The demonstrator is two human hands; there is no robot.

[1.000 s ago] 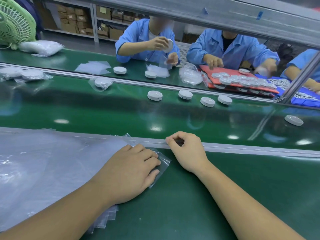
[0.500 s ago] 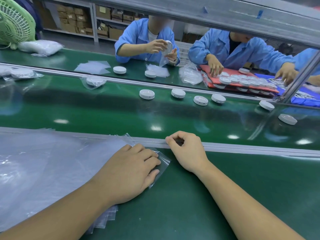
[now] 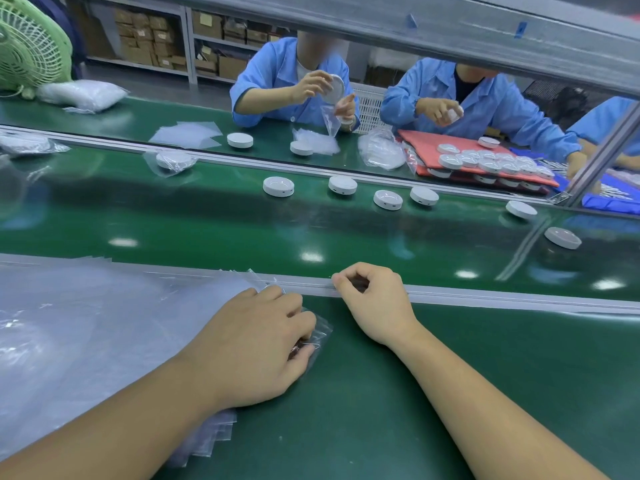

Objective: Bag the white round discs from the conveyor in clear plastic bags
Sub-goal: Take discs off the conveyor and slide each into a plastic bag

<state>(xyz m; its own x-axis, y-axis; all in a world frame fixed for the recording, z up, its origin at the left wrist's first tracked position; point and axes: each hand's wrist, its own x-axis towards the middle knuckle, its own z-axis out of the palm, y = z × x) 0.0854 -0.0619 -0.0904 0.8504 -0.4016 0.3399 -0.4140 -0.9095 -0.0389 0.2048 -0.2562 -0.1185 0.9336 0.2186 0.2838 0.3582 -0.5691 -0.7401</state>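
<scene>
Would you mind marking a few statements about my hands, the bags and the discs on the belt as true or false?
1. The left hand lies on the stack of clear bags, pinching its corner. True.
2. The right hand holds a white disc. False: it holds nothing, and its fingers are curled at the rail.
3. A bagged disc lies on the belt, left of the bare discs. True.
4. The fan is red. False: it is green.
</scene>
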